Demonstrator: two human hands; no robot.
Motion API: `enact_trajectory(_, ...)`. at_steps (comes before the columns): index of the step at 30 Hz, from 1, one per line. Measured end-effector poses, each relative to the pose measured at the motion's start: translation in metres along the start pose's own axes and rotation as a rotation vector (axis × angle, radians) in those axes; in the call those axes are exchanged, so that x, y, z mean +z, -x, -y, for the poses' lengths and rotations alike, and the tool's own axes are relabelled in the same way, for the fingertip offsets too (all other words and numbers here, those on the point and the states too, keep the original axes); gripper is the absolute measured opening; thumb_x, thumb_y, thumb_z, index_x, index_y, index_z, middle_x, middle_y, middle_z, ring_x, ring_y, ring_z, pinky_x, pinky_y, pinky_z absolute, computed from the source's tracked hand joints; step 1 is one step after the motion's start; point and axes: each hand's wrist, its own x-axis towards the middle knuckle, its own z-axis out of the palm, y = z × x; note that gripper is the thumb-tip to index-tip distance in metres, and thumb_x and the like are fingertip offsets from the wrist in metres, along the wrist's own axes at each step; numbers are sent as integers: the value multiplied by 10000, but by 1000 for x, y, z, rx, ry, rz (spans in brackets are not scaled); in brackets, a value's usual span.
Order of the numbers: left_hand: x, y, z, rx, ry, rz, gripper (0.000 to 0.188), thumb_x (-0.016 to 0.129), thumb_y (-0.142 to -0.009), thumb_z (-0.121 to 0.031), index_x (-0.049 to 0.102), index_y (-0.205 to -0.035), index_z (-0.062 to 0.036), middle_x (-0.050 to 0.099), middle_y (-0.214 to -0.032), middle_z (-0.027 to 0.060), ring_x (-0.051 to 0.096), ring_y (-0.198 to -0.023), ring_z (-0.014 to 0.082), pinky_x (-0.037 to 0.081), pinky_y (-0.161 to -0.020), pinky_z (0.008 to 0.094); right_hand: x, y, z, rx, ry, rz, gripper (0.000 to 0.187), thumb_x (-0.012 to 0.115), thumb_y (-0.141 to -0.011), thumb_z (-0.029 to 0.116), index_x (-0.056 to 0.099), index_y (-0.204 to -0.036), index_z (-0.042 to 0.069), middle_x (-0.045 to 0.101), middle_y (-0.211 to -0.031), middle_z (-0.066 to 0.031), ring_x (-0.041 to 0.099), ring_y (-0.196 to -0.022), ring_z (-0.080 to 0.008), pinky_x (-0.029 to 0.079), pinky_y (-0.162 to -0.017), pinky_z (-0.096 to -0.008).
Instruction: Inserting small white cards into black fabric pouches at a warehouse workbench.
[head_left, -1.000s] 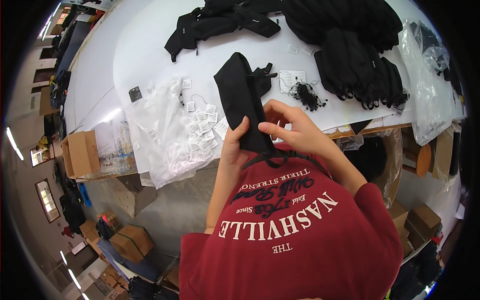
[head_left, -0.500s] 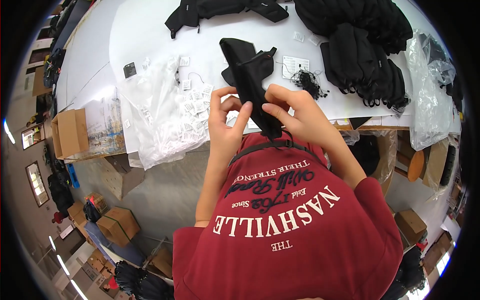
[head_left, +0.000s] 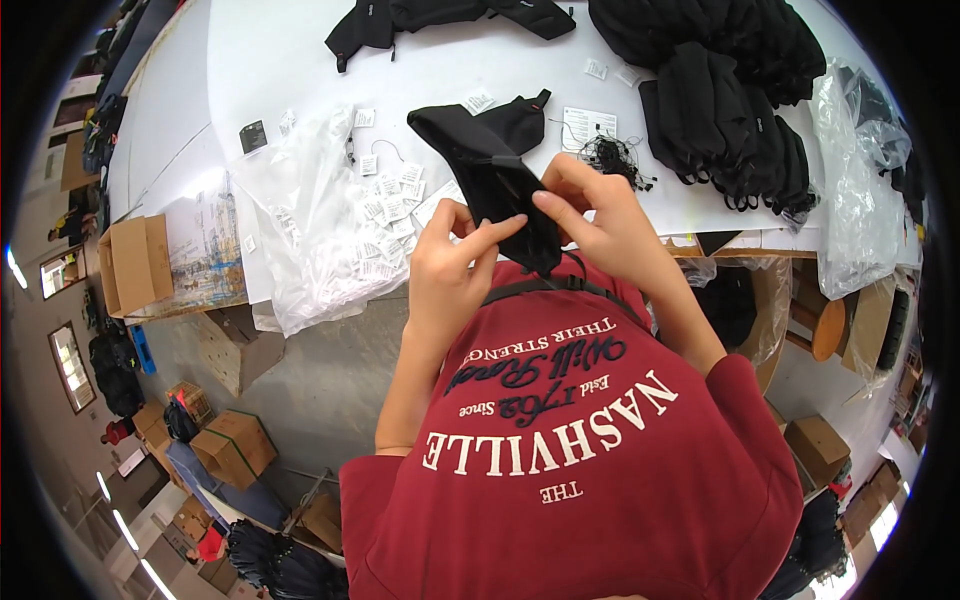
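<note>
A black fabric bag [head_left: 475, 140], which looks like a small waist pack, is held up at the table's near edge, its lower end close to my waist. My left hand [head_left: 450, 265] grips its left edge, with a finger stretched across the dark inner face or opening. My right hand [head_left: 605, 220] is closed on the right edge, thumb on the near side and fingers partly hidden behind the fabric. Beyond my right hand, a tangle of thin black cords [head_left: 612, 158] lies beside a printed white sheet [head_left: 590, 125].
Many small white tags [head_left: 385, 205] lie on a clear plastic bag [head_left: 300, 220] at left. Another black bag [head_left: 440, 12] lies at the back. Black bags are piled [head_left: 715, 110] at right, beside more clear plastic [head_left: 855, 190]. An open carton [head_left: 140, 265] stands far left.
The black bag's upper end has tipped left and down, and its dark inner face shows more. A finger of my left hand now stretches across it; my right hand has barely shifted.
</note>
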Motion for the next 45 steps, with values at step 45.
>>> enact_trajectory(45,36,30,52,-882,1640,168,531,596,-892,-245,401,-1316,7,565,-1174,155,559,-1091,251,424,-977,400,19,18,-16,5,-467,113,119,580,-893,76,503,-881,-13,594,-784,-52,565,-751,-101,453,-696,-254)
